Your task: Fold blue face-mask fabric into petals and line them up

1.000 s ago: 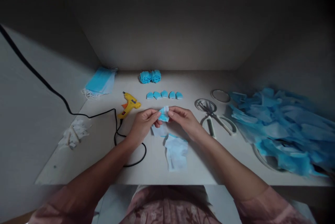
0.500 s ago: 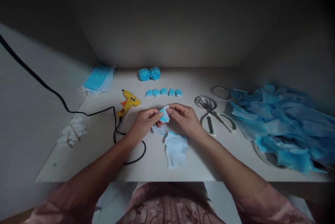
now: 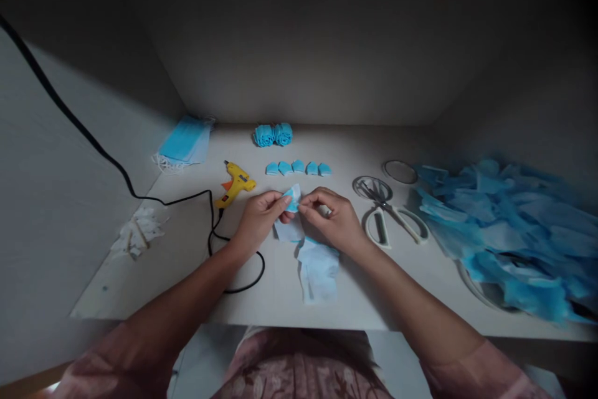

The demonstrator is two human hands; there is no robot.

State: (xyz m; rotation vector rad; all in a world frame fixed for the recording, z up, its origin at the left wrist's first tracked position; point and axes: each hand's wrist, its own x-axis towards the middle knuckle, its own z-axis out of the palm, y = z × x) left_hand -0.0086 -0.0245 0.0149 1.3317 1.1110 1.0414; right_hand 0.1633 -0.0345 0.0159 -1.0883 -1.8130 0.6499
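My left hand (image 3: 262,215) pinches a small piece of blue and white mask fabric (image 3: 293,197) between thumb and fingers. At the piece's right edge, my right hand (image 3: 331,212) has its thumb and forefinger pinched together on the fabric. Flat white and pale blue fabric pieces (image 3: 318,269) lie on the table just below the hands. Beyond the hands runs a row of several small folded blue petals (image 3: 298,167). Two rolled blue fabric roses (image 3: 273,135) sit behind that row.
A yellow glue gun (image 3: 236,183) with a black cord (image 3: 163,201) lies at left, near scraps with sticks (image 3: 137,234). Folded face masks (image 3: 185,140) rest at back left. Scissors (image 3: 384,205), a metal ring (image 3: 400,172) and a heap of blue fabric pieces (image 3: 518,218) are at right.
My right fingers have shifted down along the right edge of the fabric piece, and its upper white corner now shows. My left hand keeps its hold. The whole view has shifted slightly.
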